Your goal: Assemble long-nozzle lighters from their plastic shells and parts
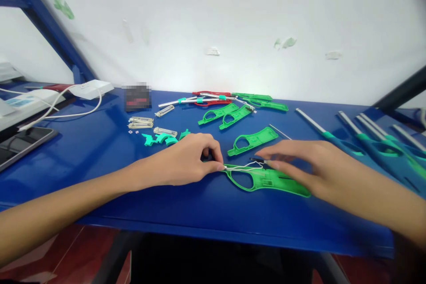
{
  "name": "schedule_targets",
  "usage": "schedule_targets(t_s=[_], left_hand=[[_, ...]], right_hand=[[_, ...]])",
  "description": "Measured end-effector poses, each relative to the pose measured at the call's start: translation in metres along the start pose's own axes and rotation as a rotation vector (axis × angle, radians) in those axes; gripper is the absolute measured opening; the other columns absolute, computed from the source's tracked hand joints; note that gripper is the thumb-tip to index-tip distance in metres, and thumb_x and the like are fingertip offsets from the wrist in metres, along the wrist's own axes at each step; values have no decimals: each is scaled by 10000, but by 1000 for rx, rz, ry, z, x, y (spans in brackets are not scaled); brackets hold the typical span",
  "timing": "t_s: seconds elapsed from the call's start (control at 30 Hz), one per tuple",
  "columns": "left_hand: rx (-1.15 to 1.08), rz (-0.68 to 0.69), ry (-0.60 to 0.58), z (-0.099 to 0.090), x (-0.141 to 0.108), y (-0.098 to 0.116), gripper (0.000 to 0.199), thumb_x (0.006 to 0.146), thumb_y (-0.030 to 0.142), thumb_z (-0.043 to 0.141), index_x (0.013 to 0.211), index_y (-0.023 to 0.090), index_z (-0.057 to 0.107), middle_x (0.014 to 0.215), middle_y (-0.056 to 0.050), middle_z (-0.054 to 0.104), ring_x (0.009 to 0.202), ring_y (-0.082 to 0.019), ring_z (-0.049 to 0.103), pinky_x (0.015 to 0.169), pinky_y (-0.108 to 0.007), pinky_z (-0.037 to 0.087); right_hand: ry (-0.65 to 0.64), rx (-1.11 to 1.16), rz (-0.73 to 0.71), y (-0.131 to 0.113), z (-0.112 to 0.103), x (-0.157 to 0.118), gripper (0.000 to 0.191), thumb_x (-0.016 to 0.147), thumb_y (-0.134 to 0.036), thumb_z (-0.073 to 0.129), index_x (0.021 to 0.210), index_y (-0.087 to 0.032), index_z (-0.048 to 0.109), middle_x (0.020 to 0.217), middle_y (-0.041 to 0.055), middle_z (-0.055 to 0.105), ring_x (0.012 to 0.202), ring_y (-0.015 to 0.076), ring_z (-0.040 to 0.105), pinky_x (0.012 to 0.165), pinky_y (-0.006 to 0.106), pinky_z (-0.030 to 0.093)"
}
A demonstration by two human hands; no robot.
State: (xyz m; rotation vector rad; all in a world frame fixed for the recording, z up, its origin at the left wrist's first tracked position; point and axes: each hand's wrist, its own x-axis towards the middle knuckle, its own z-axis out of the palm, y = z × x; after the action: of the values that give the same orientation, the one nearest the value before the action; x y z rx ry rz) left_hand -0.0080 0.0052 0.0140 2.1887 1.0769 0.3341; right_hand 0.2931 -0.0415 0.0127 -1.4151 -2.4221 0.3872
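A green lighter shell half (282, 185) lies open side up on the blue table, its finger hole toward my left hand. My left hand (196, 157) pinches one end of a thin white wire (244, 168) at the shell's narrow left end. The wire runs right to a small black igniter part (258, 160), pinched between the thumb and fingers of my right hand (299, 164) just above the shell. Behind these lies another green shell half (254, 140), with a thin metal rod (279, 132) beside it. Some of the front shell is hidden by my right hand.
Turquoise pieces (163, 138) and clear fluid tanks (141, 122) lie left of centre. Red and green shells with metal tubes (213, 98) sit near the wall. Blue lighters (357, 146) line the right. A phone (25, 146) and white cable (80, 115) occupy the left.
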Motion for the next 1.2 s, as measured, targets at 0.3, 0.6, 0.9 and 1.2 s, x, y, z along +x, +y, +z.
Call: schedule_targets(t_s=[0.3, 0.6, 0.9, 1.2], left_hand=[[7, 8, 6, 0, -3, -1, 104, 946, 310, 731, 897, 230, 777, 966, 5, 726, 848, -153, 603, 752, -309, 468], [8, 21, 7, 0, 0, -2, 104, 953, 309, 723, 910, 234, 781, 956, 7, 732, 827, -148, 603, 731, -305, 471], [6, 27, 13, 0, -1, 0, 114, 950, 314, 734, 893, 226, 778, 936, 7, 734, 801, -145, 591, 713, -295, 455], [5, 52, 7, -1, 0, 0, 122, 958, 313, 729, 896, 222, 781, 914, 7, 736, 770, -138, 580, 684, -283, 437]], right_hand=[[-9, 17, -4, 8, 8, 11, 322, 1062, -487, 519, 1156, -323, 779, 1168, 37, 792, 1017, 248, 743, 875, 412, 585], [-22, 82, 37, 12, 9, 12, 253, 990, -498, 645, 1109, -319, 778, 1016, 28, 776, 873, 215, 721, 758, 341, 561], [-22, 121, 47, 7, 0, 11, 250, 1022, -517, 613, 982, -307, 742, 961, -15, 785, 794, 176, 722, 684, 299, 520], [-40, 192, 106, 1, -14, 2, 298, 937, -588, 709, 1140, -390, 800, 1025, -31, 830, 879, 209, 795, 707, 291, 620]])
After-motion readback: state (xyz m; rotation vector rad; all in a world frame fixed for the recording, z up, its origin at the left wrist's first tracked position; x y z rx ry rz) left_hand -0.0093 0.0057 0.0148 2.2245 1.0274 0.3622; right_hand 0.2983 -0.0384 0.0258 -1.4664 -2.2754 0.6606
